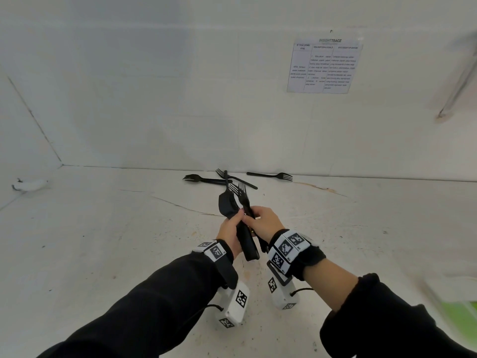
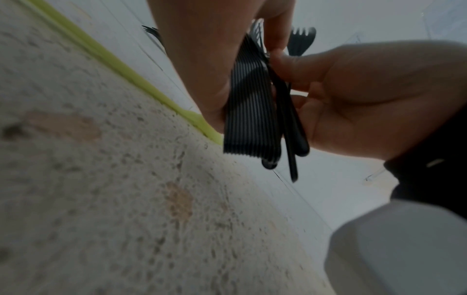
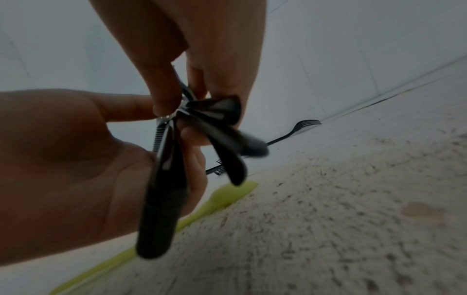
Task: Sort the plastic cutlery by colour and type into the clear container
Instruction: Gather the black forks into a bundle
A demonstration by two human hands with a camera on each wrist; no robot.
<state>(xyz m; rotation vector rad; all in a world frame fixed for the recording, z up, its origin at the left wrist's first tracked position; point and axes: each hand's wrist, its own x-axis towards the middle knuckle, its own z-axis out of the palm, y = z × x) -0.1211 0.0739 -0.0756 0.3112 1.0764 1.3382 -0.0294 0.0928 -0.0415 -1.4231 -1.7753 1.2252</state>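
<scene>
A bundle of black plastic cutlery (image 1: pixel 245 239) is held upright over the middle of the white table (image 1: pixel 129 228), with fork tines showing at its top. My left hand (image 1: pixel 232 226) grips the tight stack of handles (image 2: pixel 250 109) from the left. From the right, my right hand (image 1: pixel 260 218) pinches a few looser black pieces (image 3: pixel 227 143) that splay out beside the stack (image 3: pixel 161 199). Three loose black forks lie by the back wall: one at the left (image 1: pixel 204 179), one crossing it (image 1: pixel 237 179) and one at the right (image 1: pixel 271 175). No clear container shows plainly.
A printed sheet (image 1: pixel 324 65) hangs on the back wall. A small white object (image 1: pixel 29 184) lies at the far left corner. A blurred green and pale shape (image 1: pixel 462 313) sits at the lower right; a yellow-green strip (image 2: pixel 106 57) appears in both wrist views.
</scene>
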